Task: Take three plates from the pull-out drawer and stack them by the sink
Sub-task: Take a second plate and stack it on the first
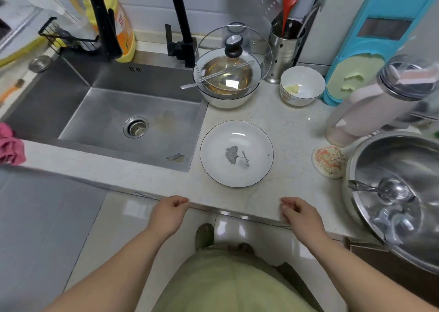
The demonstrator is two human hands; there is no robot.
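A white plate (pixel 236 153) with a grey leaf print lies on the pale countertop (pixel 289 131), just right of the steel sink (pixel 107 114). Whether more plates lie under it I cannot tell. My left hand (pixel 167 213) hovers at the counter's front edge, below and left of the plate, fingers loosely curled and holding nothing. My right hand (pixel 300 213) hangs over the same edge, below and right of the plate, fingers also curled and empty. The pull-out drawer is hidden from view.
Behind the plate stands a white bowl (pixel 225 84) with a glass lid and chopsticks. A small white bowl (pixel 302 85) and steel utensil holder (pixel 283 50) sit further right. A large steel basin (pixel 399 193) with a ladle fills the right edge. A round coaster (pixel 329 161) lies beside it.
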